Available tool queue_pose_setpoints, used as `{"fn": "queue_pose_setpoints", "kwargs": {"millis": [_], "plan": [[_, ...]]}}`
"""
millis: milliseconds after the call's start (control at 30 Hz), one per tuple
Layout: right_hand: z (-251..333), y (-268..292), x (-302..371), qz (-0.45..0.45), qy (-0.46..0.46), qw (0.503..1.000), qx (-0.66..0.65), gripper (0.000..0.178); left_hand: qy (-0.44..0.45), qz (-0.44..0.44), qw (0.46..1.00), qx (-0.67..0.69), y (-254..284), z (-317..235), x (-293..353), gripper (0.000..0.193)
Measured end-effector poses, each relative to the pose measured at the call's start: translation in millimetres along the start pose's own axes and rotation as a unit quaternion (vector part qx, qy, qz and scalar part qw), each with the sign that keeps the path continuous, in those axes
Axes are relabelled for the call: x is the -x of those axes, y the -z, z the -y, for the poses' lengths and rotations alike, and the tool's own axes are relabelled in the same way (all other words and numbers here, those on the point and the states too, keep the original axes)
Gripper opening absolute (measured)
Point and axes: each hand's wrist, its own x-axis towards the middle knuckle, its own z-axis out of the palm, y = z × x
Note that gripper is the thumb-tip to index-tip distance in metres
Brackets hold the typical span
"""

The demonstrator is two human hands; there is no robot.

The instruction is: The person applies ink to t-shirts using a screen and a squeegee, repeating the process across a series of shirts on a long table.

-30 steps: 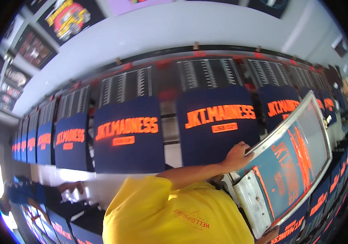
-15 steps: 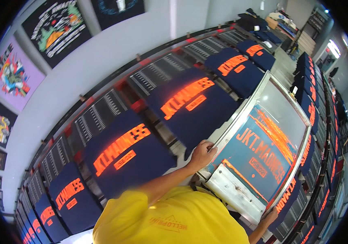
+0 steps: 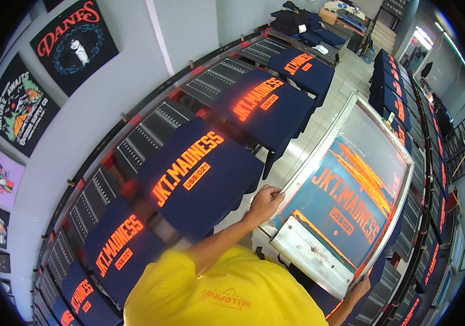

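Note:
A screen-printing frame (image 3: 304, 156) with a pale metal rim is held tilted in front of my yellow shirt. Its blue mesh bears block lettering, with streaks of bright orange ink along the far part. A wide metal squeegee (image 3: 313, 255) lies across the frame's near end, an orange ink line beside its edge. My left hand (image 3: 266, 203) is closed on the frame's left side near the squeegee. Gripping the near right corner is my right hand (image 3: 358, 289), its fingers partly hidden beneath the rim. Left of the frame, a navy T-shirt (image 3: 205, 201) with orange lettering lies on the printing row.
More printed navy T-shirts (image 3: 292, 117) and black boards (image 3: 153, 130) line the long rack at left. Another such row (image 3: 406, 217) runs along the right. Tiled floor (image 3: 346, 81) shows between them. Folded dark garments (image 3: 292, 22) pile at the far end. Posters (image 3: 75, 46) hang on the left wall.
I have moved forward along the aisle, carrying the frame; the left row's T-shirts have slid down and left in view. Both hands keep their hold, and the squeegee stays on the frame.

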Motion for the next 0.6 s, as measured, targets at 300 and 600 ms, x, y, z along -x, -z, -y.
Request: {"fn": "queue_pose_setpoints", "kwargs": {"millis": [300,600], "plan": [[-36,-88,-148,-0.065,0.050,0.997,-0.004,0.032,0.010,0.031,0.999,0.033,-76,20,-146,0.031],[27,-175,-273,-0.063,0.049,0.984,0.162,0.034,0.032,0.014,0.998,0.044,-121,17,-280,0.029]]}}
